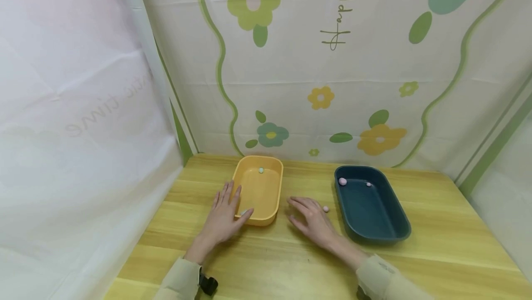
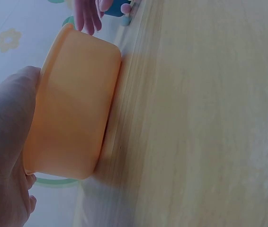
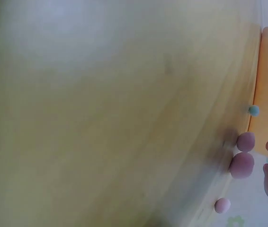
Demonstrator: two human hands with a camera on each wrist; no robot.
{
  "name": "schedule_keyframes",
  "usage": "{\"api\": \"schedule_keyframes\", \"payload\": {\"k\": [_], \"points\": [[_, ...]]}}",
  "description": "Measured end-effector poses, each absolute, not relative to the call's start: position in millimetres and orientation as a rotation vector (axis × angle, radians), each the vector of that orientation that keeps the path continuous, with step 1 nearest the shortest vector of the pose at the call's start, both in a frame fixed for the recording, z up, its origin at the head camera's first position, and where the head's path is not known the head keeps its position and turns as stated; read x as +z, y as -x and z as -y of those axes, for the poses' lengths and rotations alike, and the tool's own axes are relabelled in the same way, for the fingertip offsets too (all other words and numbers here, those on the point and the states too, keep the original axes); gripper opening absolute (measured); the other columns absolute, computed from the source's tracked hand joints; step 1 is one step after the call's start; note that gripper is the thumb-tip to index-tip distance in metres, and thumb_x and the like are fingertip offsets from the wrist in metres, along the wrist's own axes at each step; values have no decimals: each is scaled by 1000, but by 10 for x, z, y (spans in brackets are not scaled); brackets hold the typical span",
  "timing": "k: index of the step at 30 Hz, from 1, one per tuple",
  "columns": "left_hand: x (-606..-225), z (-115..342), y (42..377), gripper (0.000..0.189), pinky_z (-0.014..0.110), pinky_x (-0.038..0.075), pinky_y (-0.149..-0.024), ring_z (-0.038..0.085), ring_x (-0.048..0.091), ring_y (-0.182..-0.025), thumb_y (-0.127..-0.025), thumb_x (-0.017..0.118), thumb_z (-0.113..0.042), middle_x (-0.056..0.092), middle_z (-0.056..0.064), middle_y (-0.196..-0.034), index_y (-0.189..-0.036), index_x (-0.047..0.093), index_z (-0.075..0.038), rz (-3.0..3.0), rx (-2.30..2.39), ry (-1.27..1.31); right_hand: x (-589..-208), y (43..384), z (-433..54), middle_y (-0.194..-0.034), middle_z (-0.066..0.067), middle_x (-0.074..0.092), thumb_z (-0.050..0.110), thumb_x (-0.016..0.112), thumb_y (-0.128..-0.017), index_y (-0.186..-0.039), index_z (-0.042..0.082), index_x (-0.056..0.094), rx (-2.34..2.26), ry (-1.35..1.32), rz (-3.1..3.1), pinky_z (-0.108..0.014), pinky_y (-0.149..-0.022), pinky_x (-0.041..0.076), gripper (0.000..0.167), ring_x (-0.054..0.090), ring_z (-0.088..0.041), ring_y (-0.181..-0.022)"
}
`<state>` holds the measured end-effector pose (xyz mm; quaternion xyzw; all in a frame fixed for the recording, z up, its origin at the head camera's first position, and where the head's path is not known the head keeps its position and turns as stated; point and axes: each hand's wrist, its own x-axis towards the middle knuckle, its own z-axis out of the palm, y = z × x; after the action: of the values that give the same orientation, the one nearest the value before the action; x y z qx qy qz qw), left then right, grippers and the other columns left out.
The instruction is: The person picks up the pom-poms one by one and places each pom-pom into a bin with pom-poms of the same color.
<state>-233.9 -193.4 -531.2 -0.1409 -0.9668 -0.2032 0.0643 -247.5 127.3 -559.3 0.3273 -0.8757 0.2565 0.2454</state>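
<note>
My left hand (image 1: 221, 219) lies on the near left corner of a yellow-orange tray (image 1: 268, 221). Its fingers stretch along the left rim, and the thumb crosses the near rim. Inside the tray are a pale green ball (image 1: 261, 170) and another small ball partly hidden by the thumb. Between the two trays, my right hand (image 1: 313, 221) hovers low over the table with loosely bent fingers; no held thing shows. Beside it sits a pink ball (image 1: 326, 209). The right wrist view shows a teal ball (image 3: 254, 110) and purplish balls (image 3: 242, 165) near that hand.
A dark blue tray (image 1: 376, 237) stands on the right, holding a larger pink ball (image 1: 342, 181) and a smaller one (image 1: 368, 184). Both trays are on a wood-grain table (image 1: 274, 263). A flower-printed cloth (image 1: 282, 69) hangs behind the table's far edge.
</note>
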Motion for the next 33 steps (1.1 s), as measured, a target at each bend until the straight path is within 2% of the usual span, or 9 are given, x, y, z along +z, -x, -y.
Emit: {"api": "schedule_keyframes", "payload": {"k": [3,12,20,27,33], "points": [[-5315,1936,2340,91,64,11,-140,43,8,-173,-110,52,-64,7,23,-184,-173,28,-2,2920,-614,426,-5600,2470,-1288,-136,-14,77,17,93,-88,-134,6,77,674,-939,2380,-56,-107,61,50,73,-36,-125],[-5343,1943,2334,90,66,16,-139,45,12,-172,-110,51,-63,12,25,-184,-172,29,-1,2915,-579,421,-5663,2473,-1272,-117,-9,82,13,98,-80,-112,7,85,691,-994,2297,-50,-95,64,35,76,-29,-110],[-5337,1929,2332,90,66,14,-140,46,12,-172,-111,52,-62,10,25,-184,-172,30,-1,2910,-607,424,-5723,2489,-1272,-112,-8,84,6,99,-77,-105,8,87,712,-933,2324,-51,-94,64,31,77,-28,-108],[-5332,1930,2327,91,64,14,-140,45,11,-173,-110,52,-63,9,23,-184,-172,29,-1,2915,-599,419,-5741,2480,-1278,-106,-4,84,5,98,-78,-98,11,86,720,-903,2355,-49,-93,63,23,77,-25,-103],[-5327,1936,2324,92,64,14,-140,43,10,-173,-110,52,-64,8,23,-185,-173,26,-3,2929,-603,421,-5744,2473,-1278,-100,0,82,1,97,-78,-94,12,84,706,-876,2382,-48,-94,63,23,76,-21,-100]]}}
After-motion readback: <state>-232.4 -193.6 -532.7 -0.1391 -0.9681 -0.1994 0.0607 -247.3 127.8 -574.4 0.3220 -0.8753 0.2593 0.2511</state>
